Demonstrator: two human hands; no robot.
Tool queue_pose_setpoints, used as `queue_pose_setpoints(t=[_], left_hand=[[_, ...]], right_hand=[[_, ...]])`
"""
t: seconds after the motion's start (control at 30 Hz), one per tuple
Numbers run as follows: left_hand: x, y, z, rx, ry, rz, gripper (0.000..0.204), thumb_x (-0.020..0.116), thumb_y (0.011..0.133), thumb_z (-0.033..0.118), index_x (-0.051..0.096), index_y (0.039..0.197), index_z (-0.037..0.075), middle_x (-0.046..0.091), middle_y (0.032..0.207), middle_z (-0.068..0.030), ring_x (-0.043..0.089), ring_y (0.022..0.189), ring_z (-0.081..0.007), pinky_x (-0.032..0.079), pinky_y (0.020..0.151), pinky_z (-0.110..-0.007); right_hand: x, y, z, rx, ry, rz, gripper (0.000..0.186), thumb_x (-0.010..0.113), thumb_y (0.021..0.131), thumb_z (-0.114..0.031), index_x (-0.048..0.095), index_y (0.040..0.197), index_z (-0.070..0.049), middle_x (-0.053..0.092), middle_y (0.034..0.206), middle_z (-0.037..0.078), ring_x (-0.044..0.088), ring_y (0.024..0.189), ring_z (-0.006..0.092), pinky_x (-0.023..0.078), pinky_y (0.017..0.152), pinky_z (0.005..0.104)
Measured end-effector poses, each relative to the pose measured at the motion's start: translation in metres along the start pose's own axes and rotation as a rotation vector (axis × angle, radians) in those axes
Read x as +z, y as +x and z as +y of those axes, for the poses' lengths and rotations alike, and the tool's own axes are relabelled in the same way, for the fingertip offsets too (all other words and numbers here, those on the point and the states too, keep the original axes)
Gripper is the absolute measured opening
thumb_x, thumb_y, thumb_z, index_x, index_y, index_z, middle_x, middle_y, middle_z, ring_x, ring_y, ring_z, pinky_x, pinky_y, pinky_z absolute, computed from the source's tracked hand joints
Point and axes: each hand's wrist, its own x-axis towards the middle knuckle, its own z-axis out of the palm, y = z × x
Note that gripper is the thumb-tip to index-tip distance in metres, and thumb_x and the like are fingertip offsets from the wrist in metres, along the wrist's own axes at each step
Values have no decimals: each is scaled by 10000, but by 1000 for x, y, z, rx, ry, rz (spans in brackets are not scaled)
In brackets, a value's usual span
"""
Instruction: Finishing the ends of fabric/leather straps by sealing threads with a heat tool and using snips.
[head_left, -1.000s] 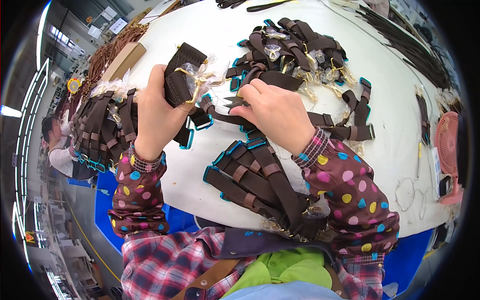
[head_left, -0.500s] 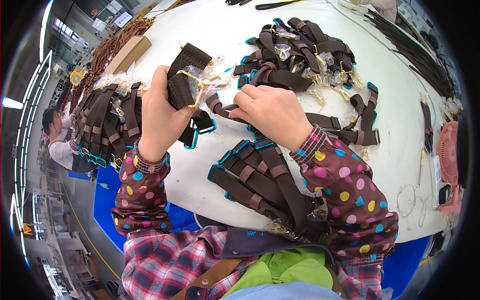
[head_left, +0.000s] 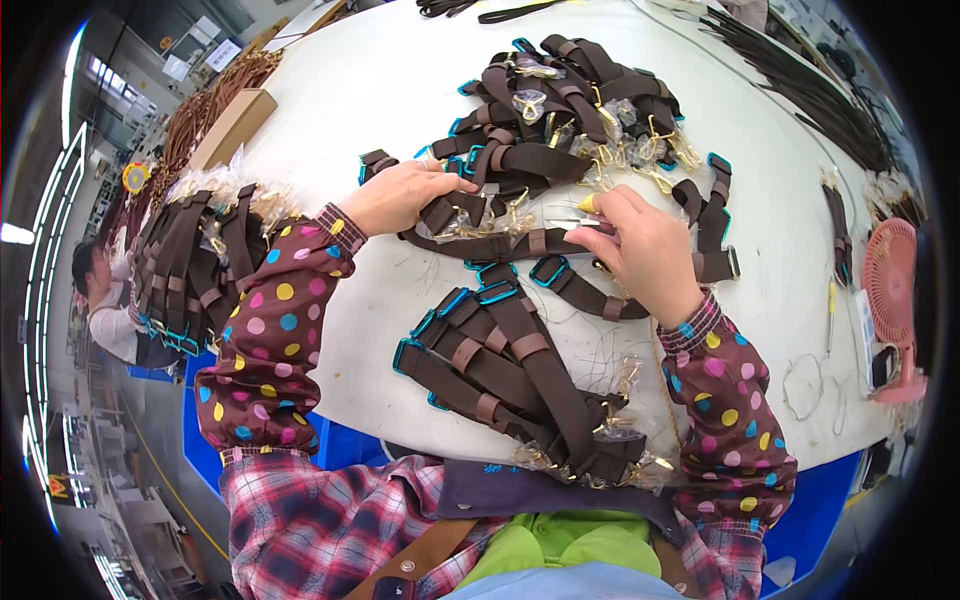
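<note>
My left hand (head_left: 405, 195) is closed on a dark brown webbing strap (head_left: 440, 212), near its gold metal clasp, which is wrapped in clear plastic. My right hand (head_left: 648, 250) pinches a small pointed metal tool with a yellow end (head_left: 588, 204), which looks like thread snips; its tip points toward the strap. Another brown strap (head_left: 585, 297) with a blue-edged buckle lies just below my right fingers. Nearer my body is a fanned bundle of straps (head_left: 520, 370), blue-edged buckles on the far end and plastic-wrapped gold clasps at the near end.
A heap of similar straps (head_left: 580, 100) lies beyond my hands. More straps (head_left: 195, 255) hang over the table's left edge by a cardboard box (head_left: 232, 128). At right are a pink fan (head_left: 892, 300), a yellow-handled tool (head_left: 831, 310) and long dark strips (head_left: 810, 90). Another person (head_left: 110, 310) works at far left.
The strap in my left hand has come down from upright and moved right, toward the heap. My right hand has shifted right, and the metal tool now shows in it.
</note>
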Motion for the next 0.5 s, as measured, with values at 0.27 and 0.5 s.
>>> queue_pose_setpoints(t=[0.27, 0.5], left_hand=[[11, 18, 3, 162, 31, 116, 379, 618, 736, -14, 557, 1092, 102, 607, 1168, -29, 546, 1094, -245, 458, 917, -365], [-11, -6, -14, -13, 139, 395, 289, 661, 657, 21, 597, 932, 84, 603, 884, -46, 577, 897, -263, 428, 806, -365]], right_hand=[[-1, -5, 8, -13, -26, 5, 306, 703, 830, -347, 560, 871, -80, 573, 793, 49, 610, 683, 256, 473, 557, 346], [-15, -5, 7, 19, -43, 21, 316, 706, 827, -357, 573, 889, -77, 578, 791, 49, 610, 668, 253, 470, 545, 344]])
